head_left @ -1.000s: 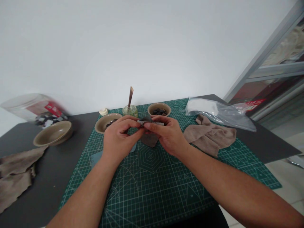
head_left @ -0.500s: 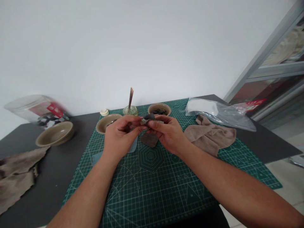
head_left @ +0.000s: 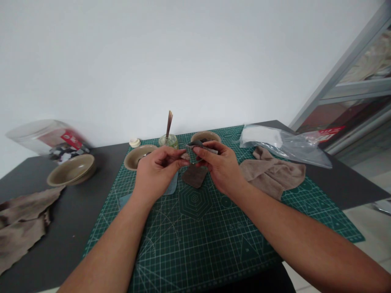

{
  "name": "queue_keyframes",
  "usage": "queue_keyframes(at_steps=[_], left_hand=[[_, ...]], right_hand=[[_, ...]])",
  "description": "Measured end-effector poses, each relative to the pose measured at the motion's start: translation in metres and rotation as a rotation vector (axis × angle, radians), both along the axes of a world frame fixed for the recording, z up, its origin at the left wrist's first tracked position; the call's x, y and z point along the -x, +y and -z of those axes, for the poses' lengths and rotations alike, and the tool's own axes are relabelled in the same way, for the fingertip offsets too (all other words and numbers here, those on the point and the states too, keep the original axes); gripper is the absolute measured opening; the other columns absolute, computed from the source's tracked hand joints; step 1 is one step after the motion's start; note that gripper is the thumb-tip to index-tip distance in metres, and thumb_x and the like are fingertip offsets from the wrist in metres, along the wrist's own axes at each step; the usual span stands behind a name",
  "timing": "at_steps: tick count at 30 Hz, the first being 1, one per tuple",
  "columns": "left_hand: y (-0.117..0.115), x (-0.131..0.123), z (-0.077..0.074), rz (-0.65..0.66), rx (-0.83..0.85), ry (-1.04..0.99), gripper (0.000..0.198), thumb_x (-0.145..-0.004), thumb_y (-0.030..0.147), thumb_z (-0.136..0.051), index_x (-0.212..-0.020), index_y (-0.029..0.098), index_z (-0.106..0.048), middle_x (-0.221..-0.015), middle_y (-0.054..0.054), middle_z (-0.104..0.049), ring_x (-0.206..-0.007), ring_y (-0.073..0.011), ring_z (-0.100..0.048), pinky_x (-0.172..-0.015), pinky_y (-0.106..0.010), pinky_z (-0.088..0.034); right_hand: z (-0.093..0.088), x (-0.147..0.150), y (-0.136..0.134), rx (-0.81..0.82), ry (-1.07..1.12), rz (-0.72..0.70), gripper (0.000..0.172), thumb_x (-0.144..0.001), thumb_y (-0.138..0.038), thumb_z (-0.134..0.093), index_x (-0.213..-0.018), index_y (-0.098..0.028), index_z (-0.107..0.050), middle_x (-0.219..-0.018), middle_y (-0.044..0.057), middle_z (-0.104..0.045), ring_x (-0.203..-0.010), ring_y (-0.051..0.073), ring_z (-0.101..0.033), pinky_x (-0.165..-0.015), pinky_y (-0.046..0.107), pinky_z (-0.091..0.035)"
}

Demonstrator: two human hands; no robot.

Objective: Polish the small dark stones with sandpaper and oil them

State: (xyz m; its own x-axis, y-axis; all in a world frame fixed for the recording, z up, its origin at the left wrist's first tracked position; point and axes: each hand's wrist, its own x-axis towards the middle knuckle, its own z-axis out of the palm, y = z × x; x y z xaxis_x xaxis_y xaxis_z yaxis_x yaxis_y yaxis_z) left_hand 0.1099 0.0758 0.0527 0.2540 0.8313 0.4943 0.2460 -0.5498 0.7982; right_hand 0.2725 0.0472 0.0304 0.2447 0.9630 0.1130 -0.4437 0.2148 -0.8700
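My right hand [head_left: 218,165] is closed on a dark grey folded piece [head_left: 196,143], with a lighter grey edge showing by the fingers. Whether it is sandpaper or cloth I cannot tell. Thumb and forefinger of my left hand [head_left: 157,169] are pinched together; a small greyish thing [head_left: 185,156] shows at their tips, too small to name. A narrow gap parts the two hands. Below them a dark brown flat piece [head_left: 194,176] lies on the green cutting mat [head_left: 195,236]. Partly hidden by my left hand is a pale blue sheet [head_left: 171,186].
Behind my hands stand a bowl of dark pieces [head_left: 210,136], a glass jar [head_left: 172,141] holding thin sticks and another bowl [head_left: 132,156]. A brown cloth [head_left: 275,173] and a clear plastic bag [head_left: 290,148] lie right. On the left are a bowl [head_left: 71,171], a clear container [head_left: 36,134] and a ragged cloth [head_left: 27,228].
My hands have drawn slightly apart, and the dark grey piece has gone with my right hand, away from my left fingertips. The view has shifted a little.
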Motion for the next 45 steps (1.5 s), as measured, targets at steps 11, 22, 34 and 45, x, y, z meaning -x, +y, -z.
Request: queue_keyframes(at_steps=[11,22,34,45], left_hand=[[0.008,0.018,-0.013,0.271,0.010,0.138,0.011,-0.081,0.026,-0.068,-0.088,0.017,-0.069,-0.078,-0.002,-0.069,-0.062,-0.0120,-0.061,-0.057,-0.024,-0.050],[0.010,0.023,-0.011,0.138,-0.001,0.135,0.011,-0.075,0.025,-0.071,-0.083,0.018,-0.067,-0.062,0.004,-0.055,-0.054,-0.0087,-0.048,-0.049,-0.021,-0.036],[-0.070,0.062,0.002,0.035,0.125,0.180,0.009,-0.081,0.028,-0.066,-0.087,0.021,-0.069,-0.089,-0.003,-0.071,-0.081,-0.0178,-0.066,-0.070,-0.030,-0.052],[-0.105,0.035,0.052,-0.013,0.009,0.570,0.015,-0.083,0.009,-0.051,-0.083,0.022,-0.059,-0.087,-0.003,-0.064,-0.086,-0.0203,-0.061,-0.077,-0.033,-0.048]], right_hand=[[-0.004,-0.003,-0.006,-0.080,-0.156,-0.381,0.034,-0.065,-0.030,-0.086,-0.084,-0.019,-0.061,-0.065,-0.005,-0.065,-0.048,0.010,-0.059,-0.039,0.021,-0.050],[-0.005,-0.009,-0.005,-0.164,-0.584,-0.053,0.021,-0.068,-0.032,-0.082,-0.071,-0.018,-0.067,-0.089,0.002,-0.070,-0.088,0.018,-0.064,-0.081,0.032,-0.050],[0.021,0.021,-0.066,-0.119,-1.316,-0.386,0.010,-0.084,-0.021,-0.069,-0.092,-0.016,-0.071,-0.093,0.007,-0.067,-0.093,0.021,-0.061,-0.087,0.036,-0.046],[0.030,0.015,-0.090,-0.243,-1.343,-0.268,0.019,-0.086,-0.018,-0.065,-0.104,-0.019,-0.072,-0.103,0.006,-0.073,-0.099,0.019,-0.065,-0.090,0.033,-0.049]])
